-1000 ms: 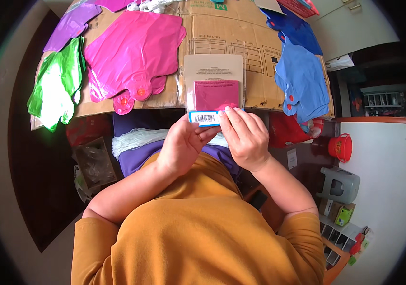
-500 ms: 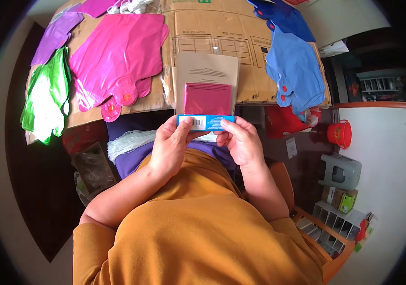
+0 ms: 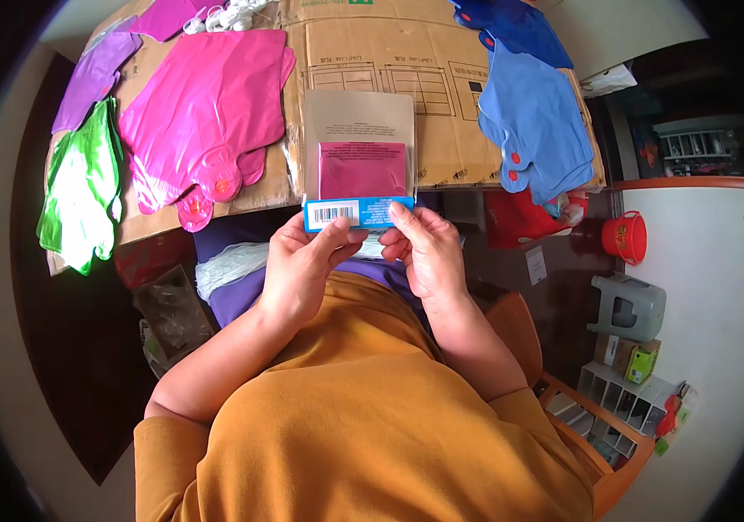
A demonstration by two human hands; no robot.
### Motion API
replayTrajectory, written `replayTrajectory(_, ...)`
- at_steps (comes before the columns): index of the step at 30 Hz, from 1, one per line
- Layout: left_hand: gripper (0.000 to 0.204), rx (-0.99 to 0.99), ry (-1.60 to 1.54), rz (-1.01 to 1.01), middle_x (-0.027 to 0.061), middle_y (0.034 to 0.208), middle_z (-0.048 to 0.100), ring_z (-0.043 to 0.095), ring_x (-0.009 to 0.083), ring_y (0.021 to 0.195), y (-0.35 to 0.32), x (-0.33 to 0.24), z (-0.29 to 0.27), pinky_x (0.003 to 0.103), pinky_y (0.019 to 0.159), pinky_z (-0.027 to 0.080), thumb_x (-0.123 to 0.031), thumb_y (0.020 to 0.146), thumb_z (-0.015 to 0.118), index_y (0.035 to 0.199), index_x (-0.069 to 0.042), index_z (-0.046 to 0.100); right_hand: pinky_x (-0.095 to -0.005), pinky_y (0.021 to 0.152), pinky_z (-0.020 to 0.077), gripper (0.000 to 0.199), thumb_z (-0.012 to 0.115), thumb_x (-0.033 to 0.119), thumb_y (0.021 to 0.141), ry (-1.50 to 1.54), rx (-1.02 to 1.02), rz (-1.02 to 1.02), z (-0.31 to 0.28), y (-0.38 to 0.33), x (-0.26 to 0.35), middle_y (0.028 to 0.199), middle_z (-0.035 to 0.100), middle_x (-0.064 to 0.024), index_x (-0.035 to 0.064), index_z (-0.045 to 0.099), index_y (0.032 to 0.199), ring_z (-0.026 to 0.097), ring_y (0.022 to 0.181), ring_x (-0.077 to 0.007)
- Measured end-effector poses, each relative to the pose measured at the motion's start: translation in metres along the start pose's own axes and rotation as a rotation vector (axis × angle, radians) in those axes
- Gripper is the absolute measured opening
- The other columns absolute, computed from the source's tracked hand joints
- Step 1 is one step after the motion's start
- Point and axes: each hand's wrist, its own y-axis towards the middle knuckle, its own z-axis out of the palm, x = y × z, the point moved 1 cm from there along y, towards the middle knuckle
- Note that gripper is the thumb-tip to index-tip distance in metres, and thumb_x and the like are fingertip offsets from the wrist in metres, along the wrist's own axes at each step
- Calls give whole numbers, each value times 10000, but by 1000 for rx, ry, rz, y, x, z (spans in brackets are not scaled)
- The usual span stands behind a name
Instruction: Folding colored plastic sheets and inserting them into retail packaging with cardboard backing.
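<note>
Between my two hands is a flat clear packet (image 3: 357,113) with a blue header card (image 3: 372,214) along its near edge. Inside it lies a folded pink foil sheet (image 3: 361,170). My left hand (image 3: 300,271) pinches the card's left part, thumb on top beside a barcode. At the right part, my right hand (image 3: 431,254) grips the card between thumb and fingers. The packet's far end reaches over the cardboard-topped table (image 3: 441,165). A stack of shiny pink foil pieces (image 3: 206,113) with round red-marked tabs, like uninflated balloons, lies left of the packet.
Green foil (image 3: 85,191) and purple foil (image 3: 98,74) lie at the table's left edge. Light blue foil (image 3: 535,122) and dark blue foil (image 3: 520,30) are at the right. White string (image 3: 237,15) sits at the back. A red bucket (image 3: 624,237) and grey stool (image 3: 628,306) stand right.
The packet in both hands has shifted slightly left and away from me, tilting a little. My grip on its blue card stays. The whole view has also shifted slightly.
</note>
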Motion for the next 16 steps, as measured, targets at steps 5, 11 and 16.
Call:
replayTrajectory(5, 192, -7, 53, -17, 100, 956, 692, 682, 199, 874, 1, -2, -3, 322, 836, 547, -157, 940, 636, 1051, -2, 616, -210, 499, 449, 320, 732, 326, 869, -34, 1, -19, -1, -1, -1, 660, 629, -69, 36, 625, 786, 566, 508, -108)
replayTrajectory(11, 206, -16, 56, -39, 105, 948, 690, 679, 198, 894, 2, -2, -4, 319, 849, 541, -160, 936, 641, 1052, 10, 617, -217, 522, 463, 344, 715, 354, 879, -22, -3, 15, -3, 0, -2, 681, 641, -78, 29, 631, 809, 576, 520, -114)
replayTrajectory(16, 268, 3, -53, -20, 112, 1034, 681, 680, 217, 931, 1, 1, -4, 321, 905, 525, -151, 951, 611, 1157, 13, 561, -248, 597, 526, 356, 687, 352, 899, 75, 72, -27, 1, 1, -7, 809, 686, -103, 15, 648, 1008, 631, 602, -134)
